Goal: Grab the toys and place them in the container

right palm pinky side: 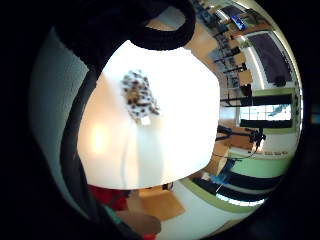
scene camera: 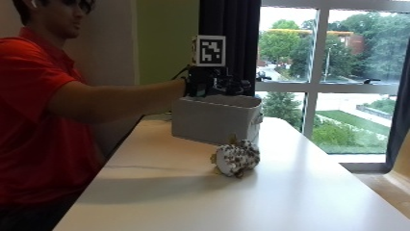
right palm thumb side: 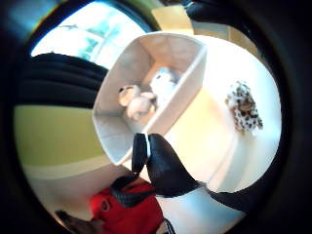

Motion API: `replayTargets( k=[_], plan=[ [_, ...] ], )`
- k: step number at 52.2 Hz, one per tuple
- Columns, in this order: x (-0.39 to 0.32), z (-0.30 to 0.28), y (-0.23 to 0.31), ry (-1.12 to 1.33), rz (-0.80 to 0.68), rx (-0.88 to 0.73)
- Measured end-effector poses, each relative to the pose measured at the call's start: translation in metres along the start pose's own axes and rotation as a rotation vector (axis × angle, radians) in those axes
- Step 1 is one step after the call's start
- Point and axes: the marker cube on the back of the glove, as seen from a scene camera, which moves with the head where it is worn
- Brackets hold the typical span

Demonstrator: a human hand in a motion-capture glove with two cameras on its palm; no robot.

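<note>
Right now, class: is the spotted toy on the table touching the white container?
Apart. The outside view shows bare tabletop between the spotted toy and the white container; the thumb side palm view shows the same gap.

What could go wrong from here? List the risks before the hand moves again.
1. The right hand hovers right above the container; swinging toward the spotted toy it could clip the rim and shove the container.
2. The container already holds pale plush toys, so another toy may perch on top and tumble out.
3. The spotted toy lies loose on the smooth table; a poor grasp could push it away.
</note>
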Motion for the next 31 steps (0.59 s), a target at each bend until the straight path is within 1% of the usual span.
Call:
replayTargets(
  k=[8,14,20,26,31],
  plan=[
    [0.044,0.023,0.008,0.057,0.075,-0.033],
    [0.080,0.052,0.008,0.071,0.084,-0.092],
    [0.081,0.074,-0.006,0.006,0.202,-0.115],
    [0.083,0.089,-0.014,0.020,0.222,-0.158],
    [0.083,0.099,-0.021,0.006,0.199,-0.157]
  ],
)
